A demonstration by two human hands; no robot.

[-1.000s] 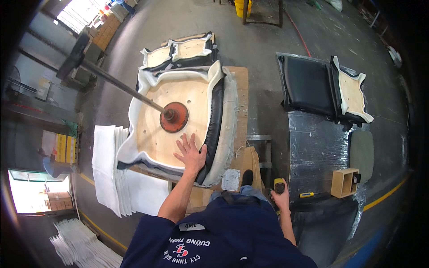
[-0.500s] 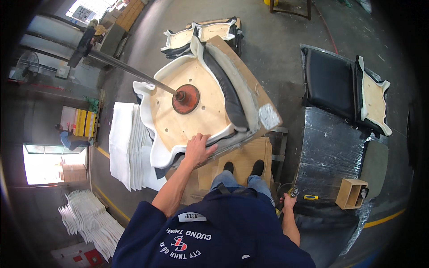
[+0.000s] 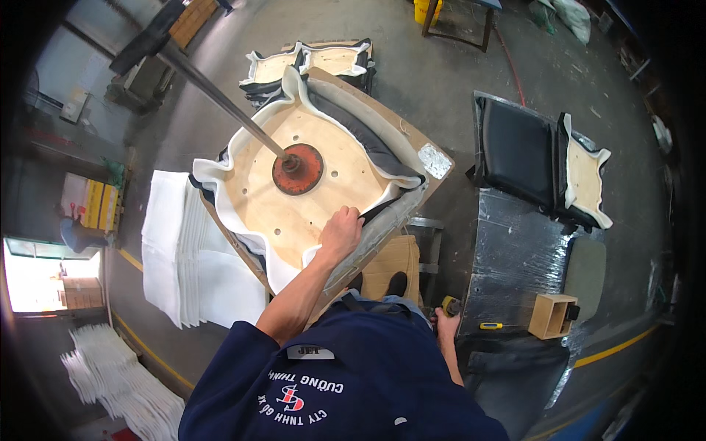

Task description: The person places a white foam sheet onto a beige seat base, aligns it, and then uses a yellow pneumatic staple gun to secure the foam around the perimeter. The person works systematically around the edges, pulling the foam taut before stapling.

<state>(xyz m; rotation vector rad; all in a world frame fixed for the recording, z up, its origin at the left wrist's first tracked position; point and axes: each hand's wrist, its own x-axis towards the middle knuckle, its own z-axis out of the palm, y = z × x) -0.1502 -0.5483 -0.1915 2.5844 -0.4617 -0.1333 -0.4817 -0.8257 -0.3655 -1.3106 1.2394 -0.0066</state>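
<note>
A plywood seat panel (image 3: 243, 187) lies face up on the work stand, with white padding (image 3: 218, 170) and a black cover (image 3: 353, 128) curling up around its rim. A round red press plate (image 3: 312, 167) on a long metal rod (image 3: 220, 99) bears down on its middle. My left hand (image 3: 342, 234) is closed on the black cover at the panel's near edge, fingers bent over it. Low at my right side, my right hand (image 3: 446, 323) grips a yellow-and-black hand tool (image 3: 451, 305); its exact kind is unclear.
White padding sheets (image 3: 169, 242) are stacked left of the stand. To the right, a plastic-covered table (image 3: 511, 246) bears a black cushion (image 3: 518, 151), a yellow-handled tool (image 3: 491, 325) and a small wooden box (image 3: 548, 316). More panels (image 3: 334, 60) sit beyond. A person (image 3: 77, 234) is far left.
My left hand has moved along the near edge to the right and folded the cover inward there. The right hand's tool has come up and closer to the stand. The view has shifted.
</note>
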